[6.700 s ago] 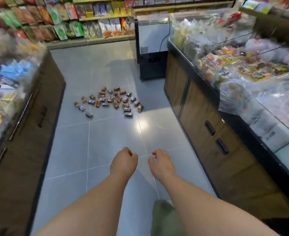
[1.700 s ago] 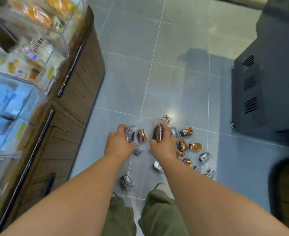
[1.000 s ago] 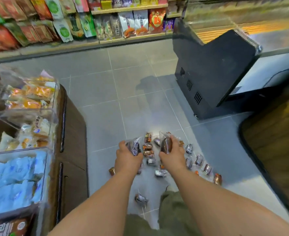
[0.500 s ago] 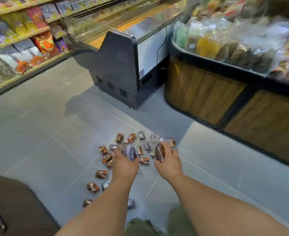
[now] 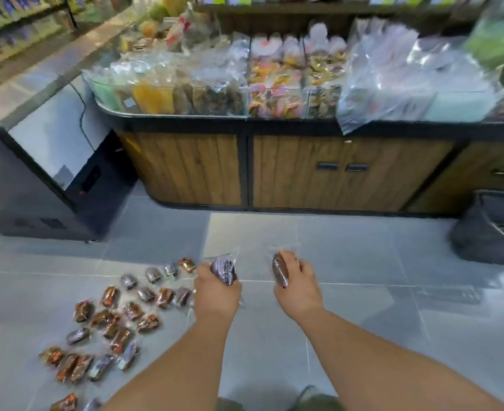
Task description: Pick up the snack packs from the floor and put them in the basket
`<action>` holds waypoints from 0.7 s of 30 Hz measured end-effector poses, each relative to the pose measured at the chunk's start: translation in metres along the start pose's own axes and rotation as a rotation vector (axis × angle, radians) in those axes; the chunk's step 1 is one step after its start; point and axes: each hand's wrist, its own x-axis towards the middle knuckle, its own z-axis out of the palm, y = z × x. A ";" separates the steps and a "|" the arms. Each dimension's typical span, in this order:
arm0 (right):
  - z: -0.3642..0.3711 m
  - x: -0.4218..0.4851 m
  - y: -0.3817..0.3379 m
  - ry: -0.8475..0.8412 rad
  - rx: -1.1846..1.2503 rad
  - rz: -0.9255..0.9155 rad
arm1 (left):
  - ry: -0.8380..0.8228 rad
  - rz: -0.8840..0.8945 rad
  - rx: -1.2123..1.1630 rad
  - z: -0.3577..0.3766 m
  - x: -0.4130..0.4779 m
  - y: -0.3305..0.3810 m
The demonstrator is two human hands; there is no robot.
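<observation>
My left fingers [image 5: 203,272] clamp a dark snack pack [image 5: 224,269], right fingers [image 5: 302,266] pinch a brown pack [image 5: 279,269], left of the basket [image 5: 494,232]. Looks light, with slippery film, so I hold the filled middle.

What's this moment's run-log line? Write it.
left hand: holds dark pack | right hand: holds brown pack | floor packs: many uncollected | dark container: far right

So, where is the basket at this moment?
In the head view the basket sits on the floor at the far right edge, in front of the wooden counter and to the right of the right hand, partly cut off.
</observation>
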 end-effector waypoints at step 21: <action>-0.206 0.066 0.276 0.376 0.327 0.595 | -0.557 0.401 0.334 0.353 -0.079 0.218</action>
